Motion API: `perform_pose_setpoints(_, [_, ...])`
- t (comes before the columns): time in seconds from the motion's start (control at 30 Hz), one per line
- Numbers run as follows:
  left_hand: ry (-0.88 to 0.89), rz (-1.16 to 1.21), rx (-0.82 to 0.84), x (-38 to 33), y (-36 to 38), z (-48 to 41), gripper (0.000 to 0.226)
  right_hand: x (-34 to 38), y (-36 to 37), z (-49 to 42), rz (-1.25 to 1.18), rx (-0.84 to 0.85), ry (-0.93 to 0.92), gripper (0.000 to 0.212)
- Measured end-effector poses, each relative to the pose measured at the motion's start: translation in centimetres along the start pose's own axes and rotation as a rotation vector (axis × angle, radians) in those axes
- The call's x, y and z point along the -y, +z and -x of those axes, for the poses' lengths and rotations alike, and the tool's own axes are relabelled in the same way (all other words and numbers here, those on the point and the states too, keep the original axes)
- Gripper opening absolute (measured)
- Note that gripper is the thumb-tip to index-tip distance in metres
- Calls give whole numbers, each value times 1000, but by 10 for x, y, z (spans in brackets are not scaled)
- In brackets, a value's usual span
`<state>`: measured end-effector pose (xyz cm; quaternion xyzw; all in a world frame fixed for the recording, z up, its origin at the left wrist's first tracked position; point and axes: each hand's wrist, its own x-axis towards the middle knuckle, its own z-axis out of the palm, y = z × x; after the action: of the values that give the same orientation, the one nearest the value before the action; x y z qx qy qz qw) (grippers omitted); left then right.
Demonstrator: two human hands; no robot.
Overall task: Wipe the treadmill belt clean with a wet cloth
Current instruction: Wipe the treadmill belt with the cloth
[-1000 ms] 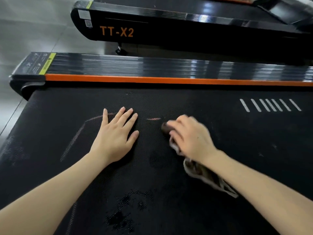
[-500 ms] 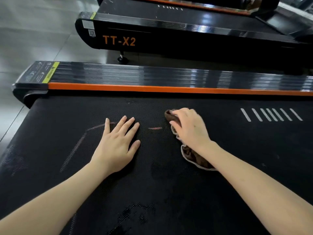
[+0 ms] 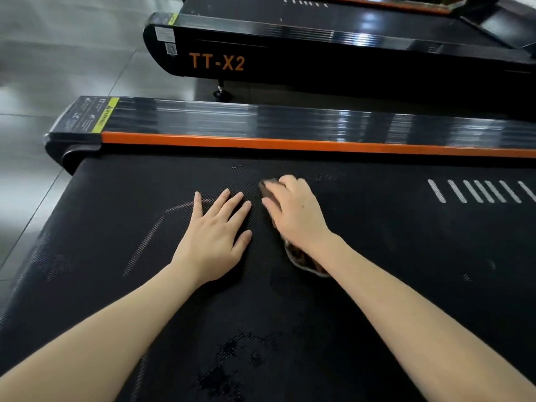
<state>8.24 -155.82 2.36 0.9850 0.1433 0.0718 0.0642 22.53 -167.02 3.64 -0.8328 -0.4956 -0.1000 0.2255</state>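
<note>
The left hand (image 3: pixel 214 236) lies flat on the treadmill belt (image 3: pixel 406 256) with its fingers straight and spread, and it holds nothing. The right hand (image 3: pixel 295 216) is just beside it, not touching it. Its fingers curl over the brown cloth (image 3: pixel 303 261) and press it down on the belt.

A second ago the right hand was farther from the orange strip (image 3: pixel 290 145). Now it has pushed the cloth closer to the strip, and the fingers reach past the left hand's fingertips. The loose end of the cloth trailed out long under the arm. Now it is bunched up short by the wrist. The left hand has stayed put. I think this is one rub going up the belt, so the wiping is under way and not done.

The belt fills the side of the strip nearest the person. Another treadmill (image 3: pixel 319 62) stands on the far side of the strip. Dark wet marks (image 3: pixel 232 361) sit far from the strip, between the arms. No bucket, bowl or other holder is in sight.
</note>
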Motion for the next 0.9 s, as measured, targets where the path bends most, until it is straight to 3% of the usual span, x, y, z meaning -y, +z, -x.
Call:
perform_pose_setpoints(0.2, [-8, -23, 9, -1, 0, 2, 72, 2, -49, 102, -28, 109, -312, 35])
perform_pose_setpoints(0.27, [-11, -28, 9, 0, 0, 1, 73, -9, -38, 72, 26, 81, -280, 30])
perform_pose_setpoints(0.43, [-21, -35, 31, -1, -2, 1, 77, -13, -6, 6, 73, -49, 85, 20])
perform_pose_setpoints(0.6, [-17, -42, 31, -1, -1, 0, 76, 13, -36, 90, -66, 62, -140, 32])
perform_pose_setpoints(0.7, [-18, -43, 21, -1, 0, 1, 74, 10, -37, 95, -59, 60, -196, 31])
perform_pose_setpoints(0.8, [-18, -44, 20, 0, -1, 1, 75, 4, -18, 46, 26, -15, -148, 27])
perform_pose_setpoints(0.9, [-22, -39, 30, -1, -2, 1, 77, 5, 0, 4, 65, -64, 32, 17])
